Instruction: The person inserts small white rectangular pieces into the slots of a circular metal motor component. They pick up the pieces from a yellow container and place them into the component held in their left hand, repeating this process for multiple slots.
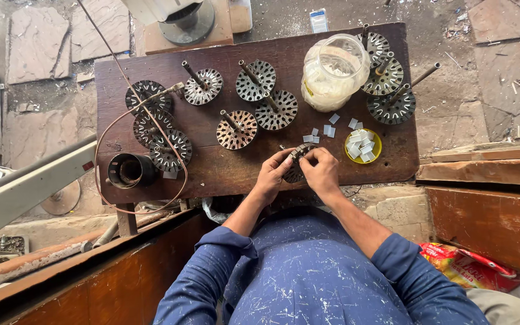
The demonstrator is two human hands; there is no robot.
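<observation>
Both my hands meet at the near edge of a dark wooden board [212, 171]. My left hand [272, 176] and my right hand [320, 170] grip one slotted round metal core [299, 153] between them; my fingers hide most of it. Small white paper slips [327, 130] lie loose just beyond my hands. A yellow lid [362, 147] full of the same slips sits to the right of my right hand.
Several slotted metal cores with shafts [237, 129] are spread over the board. A clear plastic jar [333, 72] stands at the back right. A dark cylinder [130, 170] and a thin copper wire [109, 129] lie at the left. Stone floor surrounds the board.
</observation>
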